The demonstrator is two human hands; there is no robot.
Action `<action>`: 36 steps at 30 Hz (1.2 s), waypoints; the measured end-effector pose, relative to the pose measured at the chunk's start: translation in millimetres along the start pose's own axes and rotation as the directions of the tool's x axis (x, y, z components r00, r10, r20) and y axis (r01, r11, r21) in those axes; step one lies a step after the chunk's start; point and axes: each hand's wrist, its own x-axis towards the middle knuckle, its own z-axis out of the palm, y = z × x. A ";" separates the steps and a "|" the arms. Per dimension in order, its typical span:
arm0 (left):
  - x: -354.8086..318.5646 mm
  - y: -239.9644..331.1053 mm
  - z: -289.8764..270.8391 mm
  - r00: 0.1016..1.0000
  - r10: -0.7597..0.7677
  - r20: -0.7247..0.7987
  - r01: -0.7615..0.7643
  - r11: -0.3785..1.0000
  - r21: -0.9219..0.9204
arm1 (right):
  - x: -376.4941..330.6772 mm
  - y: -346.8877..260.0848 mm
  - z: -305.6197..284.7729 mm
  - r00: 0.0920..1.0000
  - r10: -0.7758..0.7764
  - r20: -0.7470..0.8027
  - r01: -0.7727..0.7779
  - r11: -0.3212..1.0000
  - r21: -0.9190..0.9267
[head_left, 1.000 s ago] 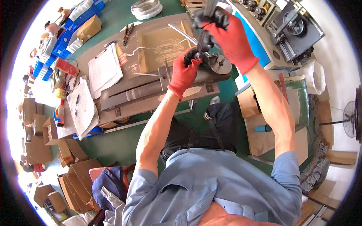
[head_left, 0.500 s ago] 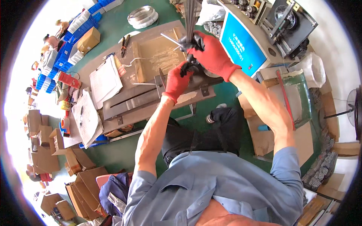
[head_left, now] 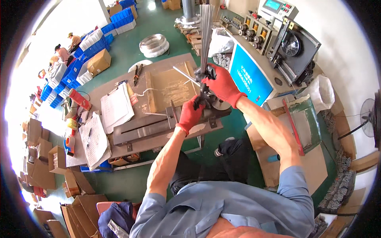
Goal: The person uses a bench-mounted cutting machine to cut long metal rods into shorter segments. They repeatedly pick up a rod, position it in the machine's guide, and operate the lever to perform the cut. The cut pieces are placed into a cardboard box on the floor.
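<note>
A bundle of thin grey metal rods stands upright over the right end of the workbench. My right hand, in a red glove with black fingers, is closed around its lower part. Just below, my left hand, gloved the same way, has its fingers curled in at the bundle's foot; what they grip is hidden by the glove. From beside the right fingers a pale thin rod slants out to the upper left. Beneath both hands lies a long dark slotted metal rail along the bench's front edge.
On the bench are a wooden tray, pliers, a clipboard with papers and a tape dispenser. To the right stands a machine with a blue panel. Cardboard boxes crowd the left floor.
The view has tipped upward, showing more of the floor and the machine's control box. Both hands stay at the rod bundle, with little visible change in grip.
</note>
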 end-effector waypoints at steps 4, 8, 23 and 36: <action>-8.4 23.0 9.7 0.998 0.047 -0.039 -0.056 0.959 -0.279 | 12.6 14.9 -14.6 1.000 0.009 -0.001 -0.009 0.982 0.188; -16.1 35.3 19.7 0.985 -0.018 -0.173 -0.041 0.942 -0.334 | 19.0 23.5 -22.8 0.997 0.060 -0.041 -0.047 0.962 0.270; -17.4 49.1 18.7 0.970 0.043 -0.241 -0.105 0.962 -0.250 | -43.0 54.6 -8.6 0.990 0.122 0.073 -0.142 0.895 0.424; -14.0 42.2 25.5 0.943 0.029 -0.331 -0.056 0.996 -0.073 | -46.9 70.9 7.1 0.976 0.213 0.046 -0.205 0.824 0.529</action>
